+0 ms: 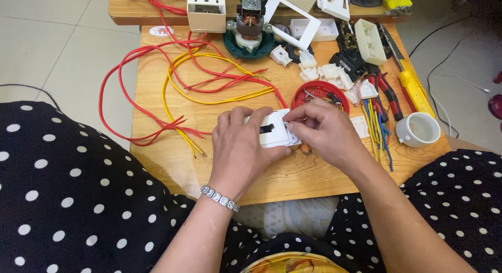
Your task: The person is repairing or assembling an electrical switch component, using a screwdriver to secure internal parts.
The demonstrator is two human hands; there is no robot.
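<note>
Low wooden table [157,147] on tiled floor [63,48]. On top: red wires [130,69], yellow wires [172,103], motor [249,30], red bowl [320,92], white cup [418,129], yellow-handled screwdriver [414,87], white switch plate [274,132].

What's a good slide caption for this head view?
Both hands, left hand and right hand, hold a white switch plate beside red and yellow wires.

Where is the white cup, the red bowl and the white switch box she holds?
White cup [418,129]: head view, inside bottom.
Red bowl [314,91]: head view, upper rim.
White switch box [273,135]: head view, front face.
</note>
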